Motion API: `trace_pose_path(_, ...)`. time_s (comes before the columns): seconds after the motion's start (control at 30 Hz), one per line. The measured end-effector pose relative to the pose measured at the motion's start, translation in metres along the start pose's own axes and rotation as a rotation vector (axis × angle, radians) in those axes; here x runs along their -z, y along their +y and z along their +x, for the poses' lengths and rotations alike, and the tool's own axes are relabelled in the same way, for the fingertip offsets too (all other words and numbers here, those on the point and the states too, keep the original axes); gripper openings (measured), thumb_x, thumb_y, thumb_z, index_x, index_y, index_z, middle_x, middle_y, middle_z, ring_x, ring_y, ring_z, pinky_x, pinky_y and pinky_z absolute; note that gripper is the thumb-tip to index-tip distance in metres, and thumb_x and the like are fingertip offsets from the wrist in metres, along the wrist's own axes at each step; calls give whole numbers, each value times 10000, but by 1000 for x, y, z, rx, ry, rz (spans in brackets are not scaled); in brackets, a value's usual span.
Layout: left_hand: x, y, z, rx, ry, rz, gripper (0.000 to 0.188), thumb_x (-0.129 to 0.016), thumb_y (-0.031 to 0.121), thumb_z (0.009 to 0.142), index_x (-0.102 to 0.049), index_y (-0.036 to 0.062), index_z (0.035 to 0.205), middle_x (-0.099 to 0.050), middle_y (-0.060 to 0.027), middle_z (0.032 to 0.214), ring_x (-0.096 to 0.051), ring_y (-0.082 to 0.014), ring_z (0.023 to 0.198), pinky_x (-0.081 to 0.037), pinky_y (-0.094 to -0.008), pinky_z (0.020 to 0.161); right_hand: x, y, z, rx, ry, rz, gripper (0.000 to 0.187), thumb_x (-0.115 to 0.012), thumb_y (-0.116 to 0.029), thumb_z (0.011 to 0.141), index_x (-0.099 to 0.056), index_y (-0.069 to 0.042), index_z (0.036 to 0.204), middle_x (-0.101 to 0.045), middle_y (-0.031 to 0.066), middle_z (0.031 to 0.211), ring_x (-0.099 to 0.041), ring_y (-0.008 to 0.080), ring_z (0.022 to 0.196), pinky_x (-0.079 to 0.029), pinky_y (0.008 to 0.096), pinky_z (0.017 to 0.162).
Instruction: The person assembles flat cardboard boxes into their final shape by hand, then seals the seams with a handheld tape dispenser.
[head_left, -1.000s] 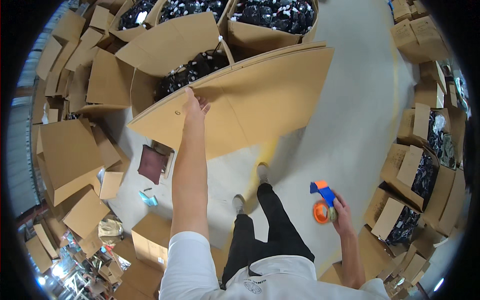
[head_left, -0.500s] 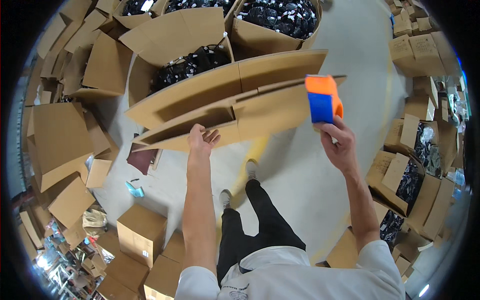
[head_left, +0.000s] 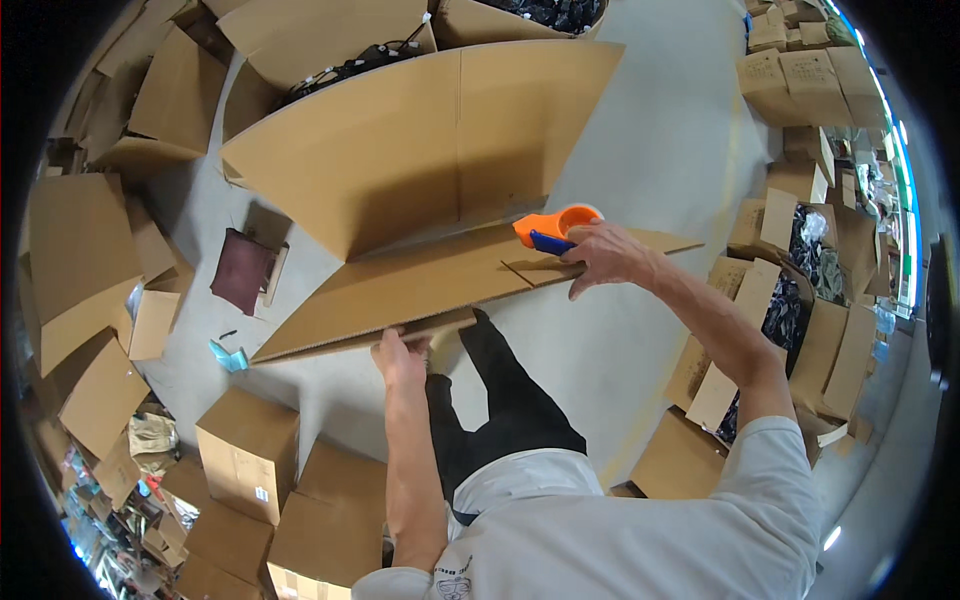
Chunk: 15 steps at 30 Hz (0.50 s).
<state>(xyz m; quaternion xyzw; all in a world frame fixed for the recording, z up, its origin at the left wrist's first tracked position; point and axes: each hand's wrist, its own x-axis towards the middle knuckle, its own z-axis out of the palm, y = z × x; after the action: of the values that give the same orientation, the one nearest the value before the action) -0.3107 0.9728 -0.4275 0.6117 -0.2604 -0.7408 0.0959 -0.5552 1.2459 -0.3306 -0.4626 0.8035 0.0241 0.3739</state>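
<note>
A flattened cardboard box point(head_left: 410, 285) is held tilted in front of my legs. My left hand point(head_left: 400, 355) grips its near edge, fingers closed over the board. In my right hand point(head_left: 610, 250) is an orange and blue tape dispenser point(head_left: 535, 228), held over the box's right part, close to a slit between its flaps. The hand covers part of the dispenser. Just beyond, a second large cardboard sheet point(head_left: 400, 150) with a vertical crease stands upright against an open carton of black-wrapped items point(head_left: 350, 70).
A low stool with a dark red seat point(head_left: 242, 273) stands on the floor to the left, near a light blue object point(head_left: 228, 356). Cartons point(head_left: 250, 440) are stacked at the lower left. Open cartons with black bags point(head_left: 785, 310) line the right side.
The flattened box has come toward me and tilted, parting from the cardboard sheet behind it. My right hand has moved left with the tape dispenser, now over the box. My left hand has closed on the edge.
</note>
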Motion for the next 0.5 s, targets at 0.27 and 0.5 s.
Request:
trace_pose_path(0.27,190,12,-19,-89,7,51,238,-514,103,899,-551,-8,1106,-598,-153,1129,-645,-315,976,-605,-517,756,-117,-90,-34,155,144,29,447,-772,-491,703,-711,-108,924,-565,88,893,-581,283,905,-456,416,761)
trace_pose_path(0.5,278,-2,-49,-308,199,116,428,-561,22,764,-518,29,1189,-571,-73,1133,-560,-233,1035,-477,-378,875,-163,-116,-46,129,336,-270,193,-681,-328,780,-690,-134,785,-548,76,843,-586,256,859,-452,397,768)
